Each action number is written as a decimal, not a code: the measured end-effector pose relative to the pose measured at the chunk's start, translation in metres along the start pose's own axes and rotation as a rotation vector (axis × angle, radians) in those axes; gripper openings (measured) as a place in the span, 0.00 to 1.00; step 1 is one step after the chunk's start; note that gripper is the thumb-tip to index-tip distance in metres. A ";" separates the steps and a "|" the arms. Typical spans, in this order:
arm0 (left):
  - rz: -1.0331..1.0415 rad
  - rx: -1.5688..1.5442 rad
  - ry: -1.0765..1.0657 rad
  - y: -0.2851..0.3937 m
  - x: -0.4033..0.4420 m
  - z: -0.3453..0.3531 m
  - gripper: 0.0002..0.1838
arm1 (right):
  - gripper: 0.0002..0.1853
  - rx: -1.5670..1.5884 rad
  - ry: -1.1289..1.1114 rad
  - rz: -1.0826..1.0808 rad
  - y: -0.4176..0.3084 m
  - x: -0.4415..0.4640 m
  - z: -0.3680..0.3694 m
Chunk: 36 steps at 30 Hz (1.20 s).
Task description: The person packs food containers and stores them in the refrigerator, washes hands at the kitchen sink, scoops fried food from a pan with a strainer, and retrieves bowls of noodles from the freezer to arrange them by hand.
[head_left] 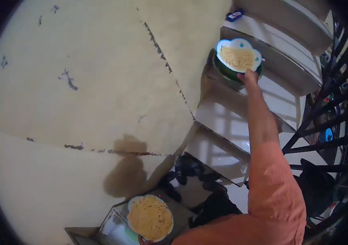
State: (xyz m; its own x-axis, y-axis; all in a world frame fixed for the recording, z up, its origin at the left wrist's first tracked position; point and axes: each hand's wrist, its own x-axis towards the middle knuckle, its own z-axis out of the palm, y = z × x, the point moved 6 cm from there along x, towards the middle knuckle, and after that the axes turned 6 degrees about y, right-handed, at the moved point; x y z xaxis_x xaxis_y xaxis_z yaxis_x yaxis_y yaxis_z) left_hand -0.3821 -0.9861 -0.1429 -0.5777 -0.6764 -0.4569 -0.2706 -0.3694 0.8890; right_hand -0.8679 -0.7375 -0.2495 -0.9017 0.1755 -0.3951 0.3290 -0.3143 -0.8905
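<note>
My right hand (249, 76), at the end of an outstretched arm, grips the near rim of a white scalloped bowl (258, 59) with blue trim. Pale yellow, noodle-like food (237, 58) lies in it. Directly beneath is a dark green round container (226, 73) over a stair step; whether the bowl rests on it I cannot tell. At the bottom, my left hand (144, 241) holds the lower edge of a second scalloped bowl (131, 203), heaped with darker yellow noodle-like strips (151, 218). Only some fingers of that hand show.
Tiled stairs (219, 118) climb toward the upper right, beside a black metal railing (325, 122). A small dark blue box (235, 15) sits on a higher step. Dark footwear (188, 167) lies at the stair foot. A cream wall (100, 81) with chipped patches fills the left.
</note>
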 end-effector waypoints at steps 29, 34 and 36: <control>0.189 -0.172 -0.321 0.013 0.164 0.387 0.32 | 0.23 -0.254 0.124 0.317 0.257 -0.199 -0.342; 0.091 -0.253 -0.400 -0.015 0.207 0.419 0.38 | 0.20 -0.261 0.134 0.141 0.222 -0.192 -0.318; 0.009 -0.328 -0.466 -0.029 0.215 0.423 0.41 | 0.19 -0.352 0.138 0.102 0.235 -0.180 -0.329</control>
State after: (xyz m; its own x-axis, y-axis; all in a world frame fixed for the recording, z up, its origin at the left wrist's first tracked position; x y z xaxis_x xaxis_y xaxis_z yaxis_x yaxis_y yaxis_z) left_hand -0.8242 -0.8508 -0.2539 -0.8776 -0.3553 -0.3219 -0.0540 -0.5939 0.8028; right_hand -0.5358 -0.5359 -0.4617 -0.8212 0.2915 -0.4905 0.5124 -0.0014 -0.8588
